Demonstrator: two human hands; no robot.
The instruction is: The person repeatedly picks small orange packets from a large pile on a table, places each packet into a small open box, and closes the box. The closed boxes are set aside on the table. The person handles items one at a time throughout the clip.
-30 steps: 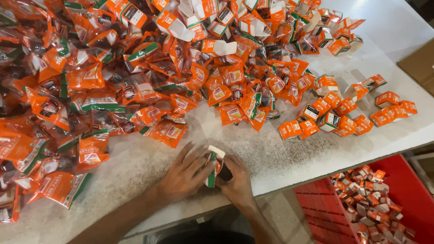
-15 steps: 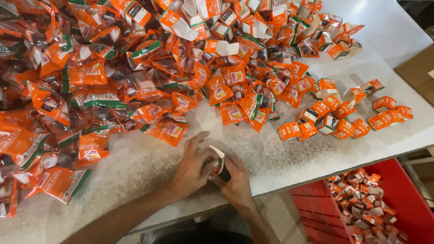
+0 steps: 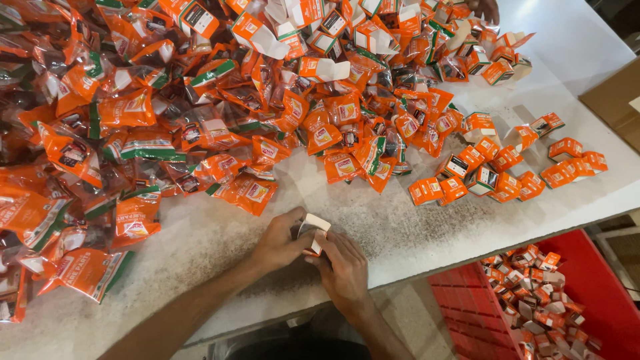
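Both my hands meet at the near edge of the white table (image 3: 220,233). My left hand (image 3: 280,241) and my right hand (image 3: 343,267) together hold a small orange-and-white carton (image 3: 313,230) with its white flap standing open. What is inside the carton is hidden by my fingers. A big heap of orange plastic packets (image 3: 167,113) covers the table's left and far side. A loose group of small orange cartons (image 3: 493,170) lies to the right of my hands.
A red crate (image 3: 460,307) with several small orange cartons in it stands below the table's edge at the lower right. Brown cardboard (image 3: 613,100) lies at the far right. Another person's hand (image 3: 487,8) shows at the top edge.
My hands stay in the same spot at the table's edge. The carton has turned between my fingers and its white flap now stands up.
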